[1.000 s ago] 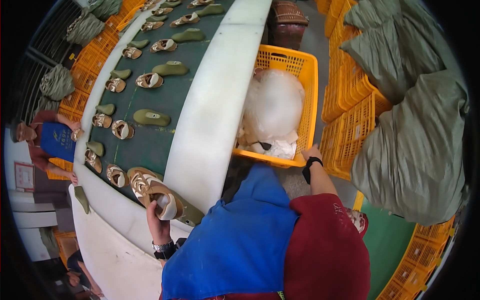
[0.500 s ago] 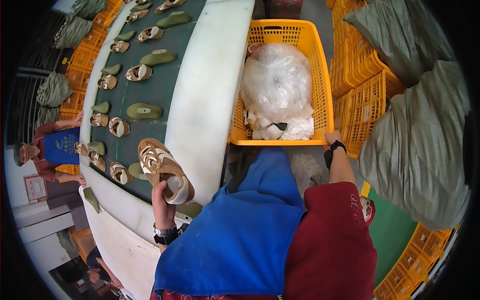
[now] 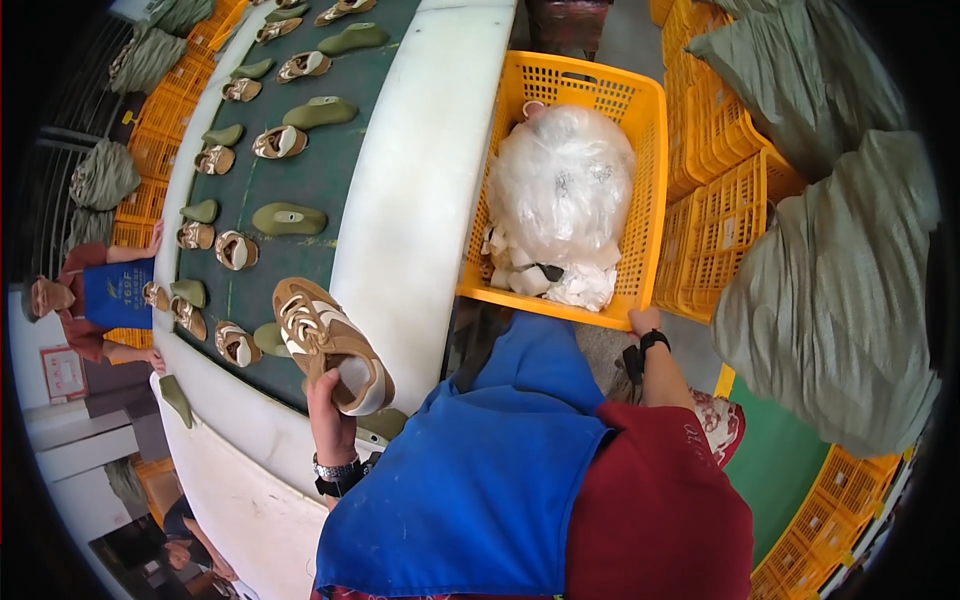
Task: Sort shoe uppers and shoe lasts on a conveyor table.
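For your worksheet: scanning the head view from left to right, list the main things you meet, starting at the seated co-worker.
Co-worker in a blue apron → green conveyor belt → tan shoe in the left hand → yellow crate → right hand → grey-green sack.

Tan-and-white laced shoe [image 3: 330, 345], sole down, tilted, above the green belt's near edge

Pretty clearly a shoe factory floor: a long green conveyor belt [image 3: 310, 190] carries rows of tan shoes [image 3: 280, 142] and green lasts [image 3: 288, 218], with stacked yellow crates [image 3: 730, 215], stuffed grey-green sacks [image 3: 830, 290] and another worker [image 3: 100, 295] in a blue apron alongside.
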A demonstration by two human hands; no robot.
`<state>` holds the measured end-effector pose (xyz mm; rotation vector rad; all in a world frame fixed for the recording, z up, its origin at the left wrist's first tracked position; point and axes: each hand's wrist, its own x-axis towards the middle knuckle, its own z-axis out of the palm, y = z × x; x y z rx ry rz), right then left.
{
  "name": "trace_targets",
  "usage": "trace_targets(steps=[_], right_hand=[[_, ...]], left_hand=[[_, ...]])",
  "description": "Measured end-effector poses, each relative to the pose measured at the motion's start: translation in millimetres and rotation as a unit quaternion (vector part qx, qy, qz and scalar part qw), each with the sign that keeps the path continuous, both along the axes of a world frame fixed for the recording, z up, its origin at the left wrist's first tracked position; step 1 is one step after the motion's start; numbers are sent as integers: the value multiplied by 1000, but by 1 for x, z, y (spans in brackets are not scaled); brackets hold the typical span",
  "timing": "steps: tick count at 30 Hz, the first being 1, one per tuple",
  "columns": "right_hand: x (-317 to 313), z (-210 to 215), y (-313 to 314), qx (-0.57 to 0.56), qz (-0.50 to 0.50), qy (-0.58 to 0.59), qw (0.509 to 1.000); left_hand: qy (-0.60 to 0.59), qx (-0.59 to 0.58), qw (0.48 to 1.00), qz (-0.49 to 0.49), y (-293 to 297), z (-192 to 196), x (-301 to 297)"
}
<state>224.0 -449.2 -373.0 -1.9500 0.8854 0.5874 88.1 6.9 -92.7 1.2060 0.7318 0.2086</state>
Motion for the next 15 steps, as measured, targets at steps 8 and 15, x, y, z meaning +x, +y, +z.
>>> trace_targets(steps=[8,15], right_hand=[[-4,-13,12,-22,-6,41,999],[17,-100,-50,-25,-23,123,992]], left_hand=[[-43,-5,996,71,10,-4,-24],[-50,3,994,94,32,-10,-40]])
